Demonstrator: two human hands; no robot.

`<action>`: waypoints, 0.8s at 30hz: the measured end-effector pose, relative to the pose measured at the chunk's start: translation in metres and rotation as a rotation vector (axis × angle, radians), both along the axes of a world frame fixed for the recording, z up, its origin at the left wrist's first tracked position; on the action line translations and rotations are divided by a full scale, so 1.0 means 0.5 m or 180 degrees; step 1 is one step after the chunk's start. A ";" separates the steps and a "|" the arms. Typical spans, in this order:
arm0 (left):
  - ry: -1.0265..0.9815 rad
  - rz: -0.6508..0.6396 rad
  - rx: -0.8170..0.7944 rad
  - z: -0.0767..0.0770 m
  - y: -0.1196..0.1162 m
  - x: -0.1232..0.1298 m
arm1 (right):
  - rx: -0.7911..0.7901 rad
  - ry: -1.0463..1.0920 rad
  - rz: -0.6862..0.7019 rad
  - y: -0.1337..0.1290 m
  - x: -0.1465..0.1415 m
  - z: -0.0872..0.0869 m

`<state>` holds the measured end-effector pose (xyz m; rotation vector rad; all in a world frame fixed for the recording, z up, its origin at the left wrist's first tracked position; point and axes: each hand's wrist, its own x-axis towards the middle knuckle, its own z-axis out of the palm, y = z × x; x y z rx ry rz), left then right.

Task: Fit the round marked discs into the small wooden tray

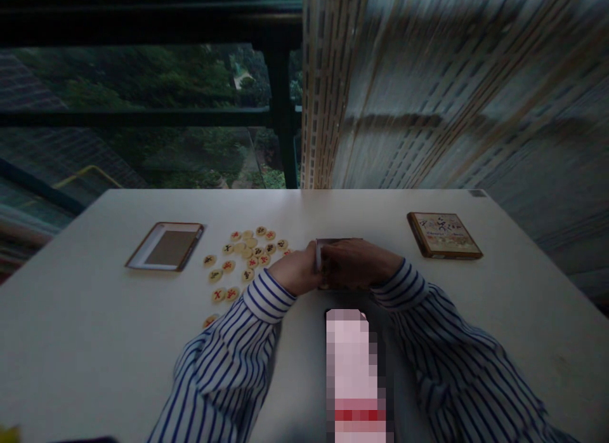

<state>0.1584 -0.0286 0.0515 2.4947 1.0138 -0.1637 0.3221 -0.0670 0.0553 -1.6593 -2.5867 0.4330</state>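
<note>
L hand (pixel 299 270) bent, touching L side of small dark rectangular box (pixel 325 254); R hand (pixel 365 263) bent over it. Fingers hidden, can't tell grips. Box R of round cream pcs w/ red/blk chars (pixel 228 266).

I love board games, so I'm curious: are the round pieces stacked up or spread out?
Spread out: the round pieces lie scattered on the white table, mostly left of the left hand, some bunched together.
</note>
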 end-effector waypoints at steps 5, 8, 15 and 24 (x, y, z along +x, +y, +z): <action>-0.0156 0.0167 0.0034 0.023 0.017 -0.022 | -0.0028 -0.0227 0.0230 0.000 0.017 0.024; -0.0254 0.0295 0.0019 0.034 0.031 -0.037 | -0.0026 -0.0421 0.0169 -0.001 0.026 0.034; -0.0831 0.0784 0.0249 0.060 0.047 -0.066 | 0.0207 -0.0445 0.0133 -0.006 0.033 0.050; -0.1601 0.1130 0.0342 0.090 0.045 -0.102 | 0.0415 -0.0537 -0.0031 -0.015 0.043 0.074</action>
